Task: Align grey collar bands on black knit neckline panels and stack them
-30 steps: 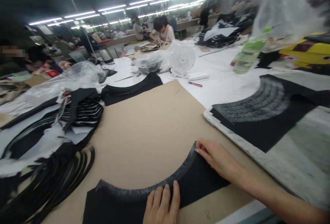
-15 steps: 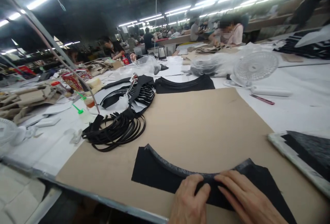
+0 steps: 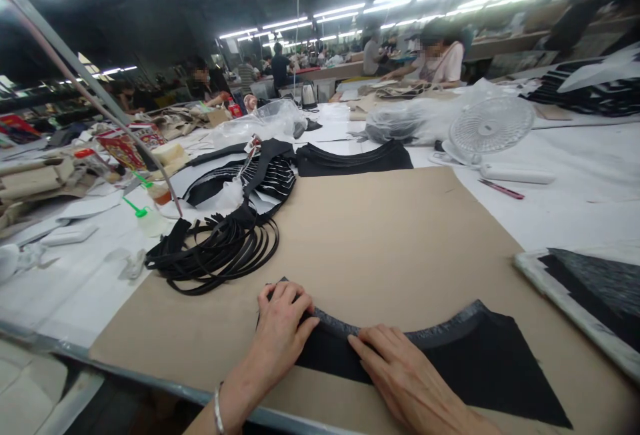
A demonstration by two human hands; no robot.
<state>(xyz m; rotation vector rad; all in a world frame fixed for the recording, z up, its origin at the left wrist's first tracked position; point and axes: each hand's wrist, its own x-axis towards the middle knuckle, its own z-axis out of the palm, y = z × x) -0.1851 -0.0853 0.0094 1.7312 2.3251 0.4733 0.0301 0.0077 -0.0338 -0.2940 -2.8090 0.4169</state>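
Observation:
A black fabric piece (image 3: pixel 480 361) with a curved, grey-speckled band along its upper edge lies flat in front of me. My left hand (image 3: pixel 283 318) is at its left end, fingers curled over the band and thumb on the near side, so that corner is mostly covered. Around the middle of the curve, my right hand (image 3: pixel 395 361) has its fingers pressed together and bent on the band. Whether the cloth is lifted between the fingertips is hidden. Under the piece is a large sheet of brown cardboard (image 3: pixel 400 235).
Left of the sheet lie a coil of black strips (image 3: pixel 215 255) and a striped black bundle (image 3: pixel 270 178). Stacked black pieces (image 3: pixel 355 160) sit at its far edge. On the right are a board with dark fabric (image 3: pixel 530 265), a cutter knife (image 3: pixel 501 189) and a fan (image 3: pixel 490 127).
My left hand has moved left along the curved band to the piece's left end. My right hand has shifted left to mid-curve, uncovering more of the right side.

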